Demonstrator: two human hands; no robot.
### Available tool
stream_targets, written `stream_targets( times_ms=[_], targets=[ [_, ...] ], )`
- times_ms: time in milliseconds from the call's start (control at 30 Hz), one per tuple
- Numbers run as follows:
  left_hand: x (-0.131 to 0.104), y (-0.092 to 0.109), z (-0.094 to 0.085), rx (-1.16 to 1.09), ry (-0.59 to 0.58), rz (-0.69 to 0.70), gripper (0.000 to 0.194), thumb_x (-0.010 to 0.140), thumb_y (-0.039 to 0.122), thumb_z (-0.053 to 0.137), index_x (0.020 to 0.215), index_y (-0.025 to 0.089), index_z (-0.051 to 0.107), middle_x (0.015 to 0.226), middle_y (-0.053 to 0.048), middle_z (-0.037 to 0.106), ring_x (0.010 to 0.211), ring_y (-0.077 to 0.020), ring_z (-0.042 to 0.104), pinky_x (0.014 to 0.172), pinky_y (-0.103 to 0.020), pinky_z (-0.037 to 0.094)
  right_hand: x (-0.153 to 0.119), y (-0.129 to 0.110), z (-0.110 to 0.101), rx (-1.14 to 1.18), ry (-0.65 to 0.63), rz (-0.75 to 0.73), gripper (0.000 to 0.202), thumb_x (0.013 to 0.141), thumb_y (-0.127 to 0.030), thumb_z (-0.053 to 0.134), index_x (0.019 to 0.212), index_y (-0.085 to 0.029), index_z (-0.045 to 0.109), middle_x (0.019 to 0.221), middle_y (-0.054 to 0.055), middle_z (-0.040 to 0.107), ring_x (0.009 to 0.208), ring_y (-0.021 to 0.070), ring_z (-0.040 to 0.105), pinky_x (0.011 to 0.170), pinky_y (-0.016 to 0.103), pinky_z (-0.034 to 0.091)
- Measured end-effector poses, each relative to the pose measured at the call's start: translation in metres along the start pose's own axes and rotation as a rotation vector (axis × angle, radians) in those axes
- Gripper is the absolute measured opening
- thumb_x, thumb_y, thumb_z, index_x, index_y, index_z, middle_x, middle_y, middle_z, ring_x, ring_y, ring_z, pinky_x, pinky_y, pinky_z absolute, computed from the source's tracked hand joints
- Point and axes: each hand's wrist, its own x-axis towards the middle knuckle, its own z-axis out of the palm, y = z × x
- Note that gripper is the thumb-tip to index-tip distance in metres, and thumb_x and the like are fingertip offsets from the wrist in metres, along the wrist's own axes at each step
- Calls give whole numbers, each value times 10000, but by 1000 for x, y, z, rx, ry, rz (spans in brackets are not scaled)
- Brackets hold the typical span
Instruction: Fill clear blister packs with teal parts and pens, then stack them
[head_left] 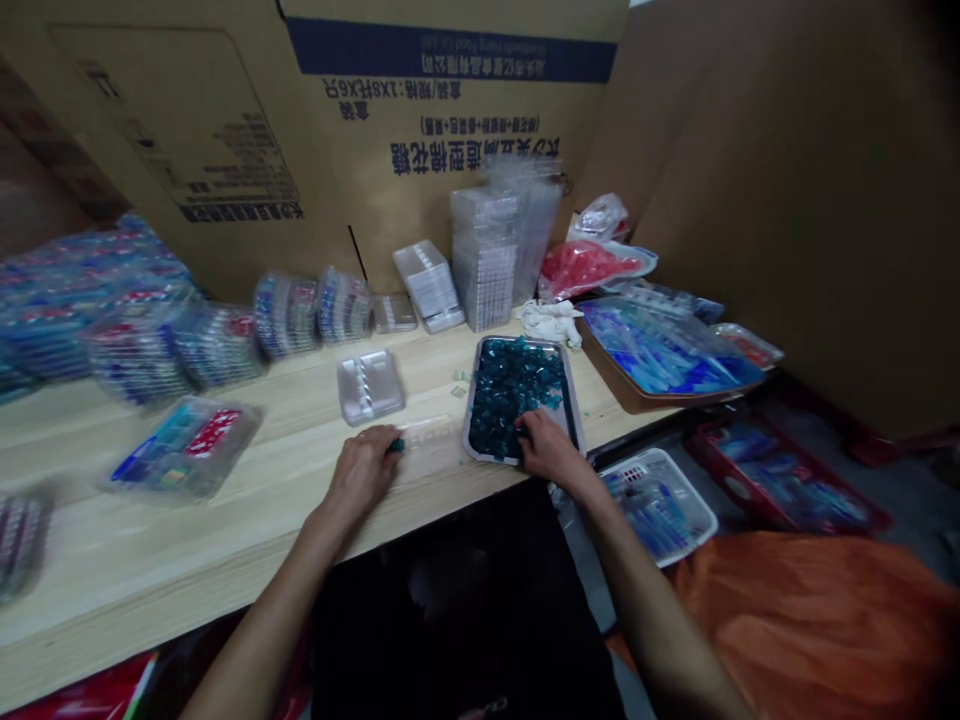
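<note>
My left hand (365, 465) is closed near the table's front edge, with a small dark teal piece (397, 445) at its fingertips. Just right of it a clear plastic mould-like strip (433, 448) lies on the wood, its near end by those fingers. At the near right corner of a metal tray (576, 425), my right hand (550, 447) dips its bent fingers among a heap of teal pieces (514, 385). Whether it pinches one is hidden. Beyond the strip, a clear lidded case (369, 386) lies flat, and tiny pale squares (459, 386) are scattered beside the tray.
Clear cases stand stacked (484, 260) at the back, before a cardboard wall (337, 150). A packed kit case (191, 445) and rows of filled cases (135, 345) are on the left. A carton of blue packets (667, 345) sits right, above a white basket (660, 505).
</note>
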Motion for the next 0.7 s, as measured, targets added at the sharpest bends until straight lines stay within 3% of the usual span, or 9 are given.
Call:
stream_targets(
  times_ms=[100,233,367,433,533,700],
  targets=[
    [2,34,3,-77,98,0,282,825,283,580,1031,176,742,1245,-154,670,1163,-332,605,1007,-478,448,2,-1,6,-53,23,30,237,817,-78,501,1025,-138,595,999,123,640,919,214,593,832,301,411],
    [18,96,17,-447,54,-54,221,877,306,554,958,221,741,977,-72,744,894,-220,682,832,-344,526,10,3,7,150,232,93,212,851,-106,446,962,-160,618,913,95,667,846,202,605,797,301,436],
    [47,138,42,-1011,-97,-394,245,830,370,652,975,185,721,813,-65,732,643,-169,666,634,-293,534,14,0,-2,434,316,12,261,866,-181,422,1009,-190,641,785,26,644,668,169,566,661,284,459],
    [59,148,51,-1274,-167,-540,318,776,409,719,960,149,714,788,-72,726,615,-154,662,631,-291,539,12,-9,-5,481,351,-98,261,855,-188,436,1022,-190,637,840,37,650,718,170,584,684,286,472],
    [65,152,55,-1464,-141,-575,364,641,365,823,894,121,728,780,-63,728,653,-138,664,690,-281,538,6,-26,-7,460,436,-223,245,844,-158,428,1010,-181,607,951,79,640,884,191,604,800,313,482],
    [59,140,45,-1269,-13,-446,246,601,260,789,813,139,758,713,-22,719,636,-120,623,646,-236,484,4,-44,-1,471,463,-199,227,838,-160,417,1029,-184,536,955,90,607,899,203,603,788,327,484]
  ],
)
